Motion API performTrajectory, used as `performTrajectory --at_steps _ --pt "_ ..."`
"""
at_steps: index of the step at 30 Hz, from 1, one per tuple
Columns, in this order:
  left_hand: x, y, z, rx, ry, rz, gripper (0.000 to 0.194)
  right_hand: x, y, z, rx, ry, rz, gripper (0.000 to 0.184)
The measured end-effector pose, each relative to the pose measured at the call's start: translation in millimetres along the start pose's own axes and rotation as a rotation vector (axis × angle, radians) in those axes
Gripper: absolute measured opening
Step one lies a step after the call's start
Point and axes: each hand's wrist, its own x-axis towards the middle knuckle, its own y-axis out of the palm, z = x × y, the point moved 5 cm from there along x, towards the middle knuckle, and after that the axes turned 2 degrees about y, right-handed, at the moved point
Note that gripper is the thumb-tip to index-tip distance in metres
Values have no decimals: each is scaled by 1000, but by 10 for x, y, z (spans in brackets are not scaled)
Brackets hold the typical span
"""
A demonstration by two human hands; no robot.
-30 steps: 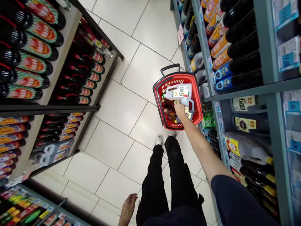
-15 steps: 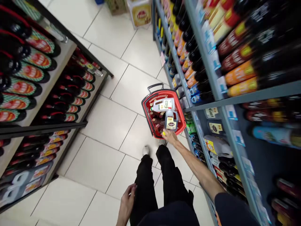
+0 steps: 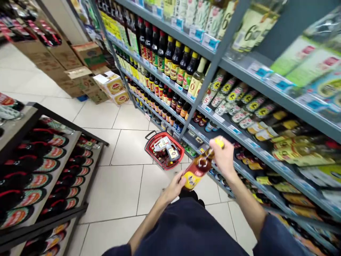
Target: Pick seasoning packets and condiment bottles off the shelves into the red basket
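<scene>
A glass bottle [image 3: 199, 166] of reddish-brown liquid, with a yellow cap and yellow label, is held tilted in front of my body. My right hand [image 3: 223, 156] is closed round its neck just below the cap. At the lower end, my left hand [image 3: 174, 186] grips the side of the bottle near its base. Beyond my hands, a red shopping basket [image 3: 182, 156] stands on the floor. It contains a white jug [image 3: 162, 143], a grey jug with a pale label [image 3: 173, 153] and several dark bottles.
A tall grey shelf unit [image 3: 213, 69] packed with bottles runs along my right. On the left stands a lower rack [image 3: 93, 167] of dark red-handled bottles. Cardboard boxes [image 3: 89, 57] are stacked farther down the tiled aisle [image 3: 125, 185].
My right hand has lifted the yellow-capped bottle up from the basket. My left hand has come from beside my leg onto the bottle. The view has tilted up towards the shelves.
</scene>
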Motion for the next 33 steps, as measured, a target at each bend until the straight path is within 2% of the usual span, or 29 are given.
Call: performTrajectory --at_steps 3,6,10,13,16,19,21,25,27,29,31,33 --pt "-160 527 -427 -151 59 192 85 9 -314 443 98 20 -84 40" --pt "-317 891 -675 -184 111 264 78 -76 -562 706 101 21 -52 48" --pt "-576 1193 -750 -115 115 334 68 -313 -886 912 83 3 -39 53" --pt "-768 1257 -645 -15 92 330 65 -691 -1115 917 92 -25 -80 49" --pt "-960 1276 -377 76 44 335 70 -1296 -1343 643 109 27 -144 44" --pt "-1157 1405 50 125 -49 377 74 -1996 -1595 111 137 178 -183 44" --pt "-1285 1593 366 127 -112 422 74 -2440 -1825 -270 189 275 -251 45" --pt "-1471 2124 909 153 -189 582 78 -3164 -2370 -868 257 409 -432 45" --pt "-1477 2380 1126 252 -209 654 78 -3394 -2629 -1051 221 399 -494 43" --pt "-1387 2615 1307 404 -179 690 76 -3502 -2855 -1168 114 344 -517 38" --pt "-1187 2851 1441 548 -75 681 78 -3469 -3034 -1230 -57 265 -480 32" --pt "-891 3089 1520 634 70 623 81 -3310 -3171 -1248 -235 172 -397 29"
